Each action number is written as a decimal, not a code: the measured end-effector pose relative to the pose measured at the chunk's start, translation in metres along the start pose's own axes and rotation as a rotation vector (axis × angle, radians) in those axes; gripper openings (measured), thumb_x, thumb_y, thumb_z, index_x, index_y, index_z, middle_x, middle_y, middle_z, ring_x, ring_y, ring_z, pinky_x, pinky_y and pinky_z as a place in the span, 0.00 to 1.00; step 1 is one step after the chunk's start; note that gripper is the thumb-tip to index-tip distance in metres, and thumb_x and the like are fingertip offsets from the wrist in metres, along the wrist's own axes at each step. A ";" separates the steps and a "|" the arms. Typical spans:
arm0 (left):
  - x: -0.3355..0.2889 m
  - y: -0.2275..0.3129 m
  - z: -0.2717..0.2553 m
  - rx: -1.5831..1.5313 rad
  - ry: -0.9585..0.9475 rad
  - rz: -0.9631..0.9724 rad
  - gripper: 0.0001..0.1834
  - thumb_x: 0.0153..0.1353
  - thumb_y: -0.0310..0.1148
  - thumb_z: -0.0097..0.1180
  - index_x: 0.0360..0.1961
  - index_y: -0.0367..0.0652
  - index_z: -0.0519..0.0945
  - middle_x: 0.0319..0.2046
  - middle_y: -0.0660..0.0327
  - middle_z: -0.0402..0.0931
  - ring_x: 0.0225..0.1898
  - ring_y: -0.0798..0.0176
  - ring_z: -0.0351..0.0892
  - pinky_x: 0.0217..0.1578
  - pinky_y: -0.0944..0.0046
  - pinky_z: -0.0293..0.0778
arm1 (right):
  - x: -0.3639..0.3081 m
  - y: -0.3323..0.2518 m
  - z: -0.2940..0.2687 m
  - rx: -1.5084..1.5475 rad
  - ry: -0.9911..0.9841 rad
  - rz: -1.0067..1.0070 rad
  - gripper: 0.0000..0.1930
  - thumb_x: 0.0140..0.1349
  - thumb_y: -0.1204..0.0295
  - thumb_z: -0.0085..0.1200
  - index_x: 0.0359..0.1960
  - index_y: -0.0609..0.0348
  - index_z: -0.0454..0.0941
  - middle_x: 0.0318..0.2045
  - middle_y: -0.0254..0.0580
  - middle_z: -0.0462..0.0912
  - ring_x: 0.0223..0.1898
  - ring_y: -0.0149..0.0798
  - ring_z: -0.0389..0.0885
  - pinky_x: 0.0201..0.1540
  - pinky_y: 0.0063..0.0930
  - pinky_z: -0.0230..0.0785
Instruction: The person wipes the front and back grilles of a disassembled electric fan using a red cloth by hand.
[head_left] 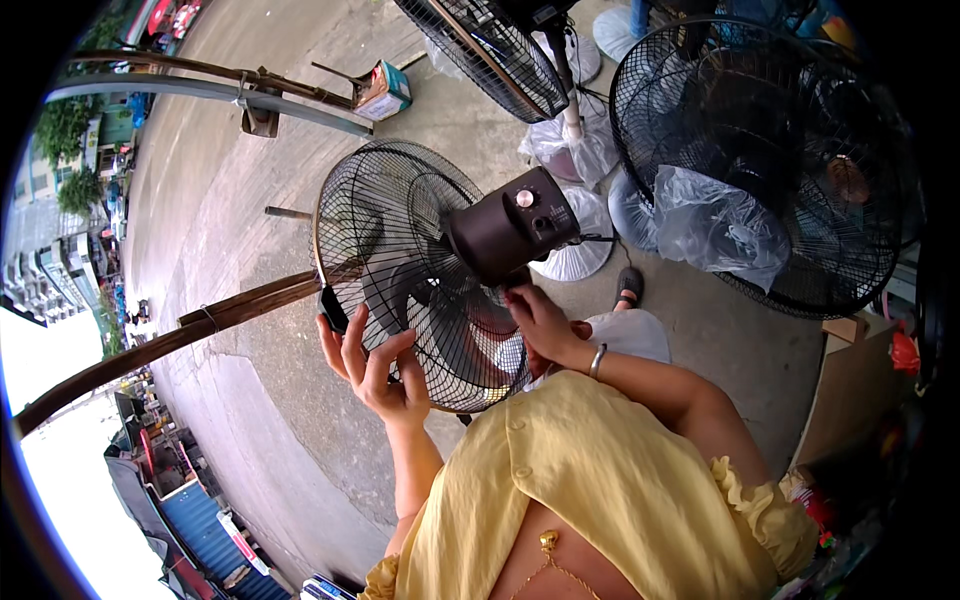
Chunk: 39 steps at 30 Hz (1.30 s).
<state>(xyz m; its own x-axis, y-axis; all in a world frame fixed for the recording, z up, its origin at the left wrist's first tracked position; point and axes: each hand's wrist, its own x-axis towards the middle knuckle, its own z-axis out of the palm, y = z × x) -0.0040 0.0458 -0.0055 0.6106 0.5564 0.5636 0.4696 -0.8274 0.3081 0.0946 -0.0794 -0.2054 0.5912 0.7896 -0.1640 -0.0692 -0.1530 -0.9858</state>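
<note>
The fan (462,245) is directly in front of me, ctr of view, w/ its round black wire guard (365,225) on the left side and the dark brown motor housing (505,228) on the right. A silver knob (525,198) sits on the housing's end face. My L hand (385,370) is raised at the lower L edge of the guard, fingers spread and partly bent; a small black part (333,310) shows behind the fingertips at the rim. Finger contact w/ the wire: cannot tell. My R hand (545,325) is just below the housing, fingers curled in at the fan's neck; cannot tell what, if anything, they pinch. A metal bracelet (598,361) is on my R wrist. Surroundings: a 2nd fan (490,55) stands at top ctr; a large fan (745,130) stands at upper R, w/ a clear plastic bag (720,225) against its guard. A wooden pole (160,345) runs in from the L toward the fan. A white-and-green box (385,92) is on the concrete ground (270,215), upper L of ctr.
</note>
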 end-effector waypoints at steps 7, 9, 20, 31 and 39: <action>0.001 -0.002 -0.005 0.004 -0.040 0.025 0.11 0.47 0.24 0.50 0.29 0.45 0.84 0.57 0.50 0.75 0.71 0.34 0.51 0.68 0.35 0.45 | -0.018 -0.089 -0.017 0.019 -0.173 -0.497 0.13 0.62 0.72 0.58 0.48 0.55 0.74 0.37 0.52 0.78 0.36 0.57 0.81 0.36 0.45 0.73; -0.001 -0.004 -0.006 0.004 -0.038 0.050 0.11 0.46 0.25 0.50 0.29 0.45 0.84 0.57 0.49 0.75 0.71 0.34 0.51 0.69 0.36 0.44 | -0.010 -0.035 -0.010 -0.037 -0.034 -0.386 0.12 0.64 0.69 0.54 0.48 0.55 0.74 0.40 0.52 0.79 0.39 0.58 0.81 0.40 0.44 0.73; 0.001 -0.001 -0.002 -0.001 -0.008 0.013 0.11 0.43 0.25 0.51 0.26 0.49 0.85 0.55 0.53 0.77 0.70 0.38 0.55 0.70 0.38 0.44 | -0.010 -0.111 -0.011 0.173 -0.079 -0.295 0.10 0.65 0.71 0.54 0.47 0.56 0.74 0.37 0.51 0.79 0.38 0.56 0.81 0.41 0.42 0.73; 0.000 0.004 -0.003 0.006 -0.016 -0.013 0.11 0.43 0.24 0.51 0.26 0.47 0.85 0.56 0.54 0.76 0.71 0.34 0.51 0.69 0.39 0.45 | 0.041 -0.076 -0.009 -0.102 -0.064 -0.388 0.13 0.67 0.72 0.49 0.53 0.48 0.71 0.41 0.50 0.80 0.33 0.56 0.82 0.34 0.45 0.76; -0.010 0.000 -0.003 -0.106 0.001 -0.127 0.12 0.54 0.21 0.43 0.40 0.37 0.72 0.58 0.45 0.73 0.73 0.37 0.47 0.68 0.39 0.45 | 0.081 -0.187 0.019 0.080 -0.174 -0.729 0.12 0.65 0.73 0.55 0.50 0.52 0.75 0.39 0.48 0.81 0.35 0.51 0.84 0.36 0.39 0.76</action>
<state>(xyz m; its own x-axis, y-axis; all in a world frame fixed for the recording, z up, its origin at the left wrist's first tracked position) -0.0126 0.0400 -0.0090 0.5497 0.6573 0.5156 0.4729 -0.7536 0.4566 0.1396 0.0244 -0.0350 0.3744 0.7581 0.5340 0.2288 0.4825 -0.8455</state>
